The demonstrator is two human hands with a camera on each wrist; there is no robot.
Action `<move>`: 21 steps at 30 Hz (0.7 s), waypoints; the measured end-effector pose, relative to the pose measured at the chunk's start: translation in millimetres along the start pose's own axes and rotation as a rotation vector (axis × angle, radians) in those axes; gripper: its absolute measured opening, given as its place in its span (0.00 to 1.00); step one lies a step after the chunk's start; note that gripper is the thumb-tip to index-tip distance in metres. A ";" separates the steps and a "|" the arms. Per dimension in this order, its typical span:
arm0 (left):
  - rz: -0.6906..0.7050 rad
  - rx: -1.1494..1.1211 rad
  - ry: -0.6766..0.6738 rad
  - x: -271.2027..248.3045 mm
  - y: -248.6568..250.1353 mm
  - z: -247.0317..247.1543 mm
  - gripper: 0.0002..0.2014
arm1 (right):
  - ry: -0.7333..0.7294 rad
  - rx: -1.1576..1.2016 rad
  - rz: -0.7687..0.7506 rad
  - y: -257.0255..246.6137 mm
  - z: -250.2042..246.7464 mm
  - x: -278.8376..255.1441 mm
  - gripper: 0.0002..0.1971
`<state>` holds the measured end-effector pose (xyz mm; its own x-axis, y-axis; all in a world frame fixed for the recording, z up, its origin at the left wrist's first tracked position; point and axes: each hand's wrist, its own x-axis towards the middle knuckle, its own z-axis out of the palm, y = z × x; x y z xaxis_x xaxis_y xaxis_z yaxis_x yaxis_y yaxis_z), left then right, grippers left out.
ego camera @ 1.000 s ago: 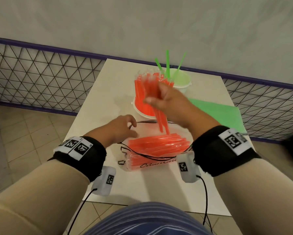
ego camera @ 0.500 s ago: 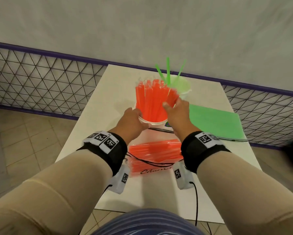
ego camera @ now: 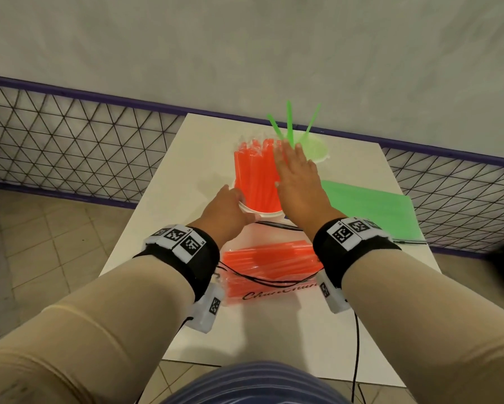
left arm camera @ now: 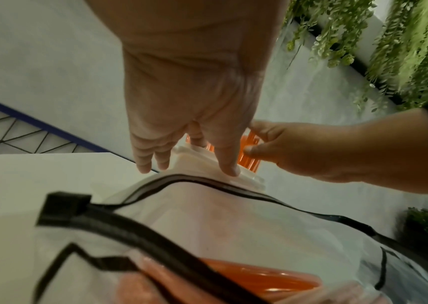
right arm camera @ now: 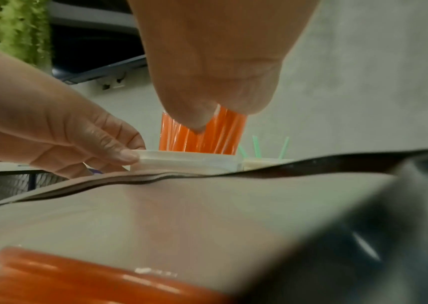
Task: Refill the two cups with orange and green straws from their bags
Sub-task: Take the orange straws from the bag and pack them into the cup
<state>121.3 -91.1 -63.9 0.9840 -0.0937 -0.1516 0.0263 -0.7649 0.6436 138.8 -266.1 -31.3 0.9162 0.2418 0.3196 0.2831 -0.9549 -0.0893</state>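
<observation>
A white cup (ego camera: 262,212) packed with upright orange straws (ego camera: 253,176) stands mid-table. My left hand (ego camera: 234,207) grips its near-left rim, thumb on the rim (right arm camera: 127,156). My right hand (ego camera: 291,164) lies flat with straight fingers against the right side of the orange straws and holds nothing. Behind it is the green cup (ego camera: 317,150) with three green straws (ego camera: 288,121). The open zip bag of orange straws (ego camera: 268,263) lies under my wrists. The green straw bag (ego camera: 367,205) lies flat to the right.
The white table (ego camera: 288,339) is small, with tiled floor on both sides. A purple-railed wire fence (ego camera: 70,141) runs behind it, close to the green cup. Thin black cables hang from my wrist cameras over the orange bag.
My right hand carried a bundle of orange straws into the white cup, let go and flattened against them. My left hand moved from the bag to the cup rim.
</observation>
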 end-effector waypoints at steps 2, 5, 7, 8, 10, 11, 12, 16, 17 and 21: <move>0.009 -0.002 0.001 0.0 0.6 -1.0 0.18 | -0.138 -0.030 0.018 6.7 1.6 2.9 0.36; -0.002 -0.018 -0.010 -1.3 0.1 -1.6 0.17 | -0.201 -0.036 0.040 10.2 -2.4 4.5 0.37; 0.018 -0.065 0.006 -7.1 1.5 -3.1 0.17 | -0.156 -0.058 0.033 3.6 -9.8 2.7 0.38; 0.030 -0.127 0.037 -11.4 2.3 -4.4 0.18 | -0.078 -0.047 0.017 -2.9 -16.0 -0.5 0.38; 0.054 -0.265 0.167 -20.2 1.1 -7.7 0.19 | 0.136 0.083 -0.078 -19.5 -28.6 -10.0 0.30; 0.056 -0.307 0.245 -25.6 -0.8 -9.6 0.16 | 0.210 0.173 -0.143 -29.2 -34.5 -17.2 0.23; 0.048 -0.329 0.297 -32.3 -2.6 -11.2 0.12 | 0.242 0.236 -0.206 -38.5 -38.4 -26.7 0.17; 0.046 -0.343 0.181 -57.6 -20.7 -9.2 0.08 | 0.329 0.289 -0.267 -60.6 -34.5 -73.8 0.15; 0.052 -0.311 0.116 -64.0 -25.0 -6.0 0.06 | 0.359 0.278 -0.289 -61.3 -30.3 -82.8 0.17; 0.056 -0.208 0.020 -75.6 -33.5 3.5 0.03 | 0.248 0.282 -0.412 -54.3 -12.4 -95.0 0.12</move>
<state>45.4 -60.6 -76.6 0.9882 -0.1183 -0.0972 0.0048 -0.6107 0.7919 32.8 -239.3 -45.0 0.6295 0.5050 0.5906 0.6998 -0.6988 -0.1483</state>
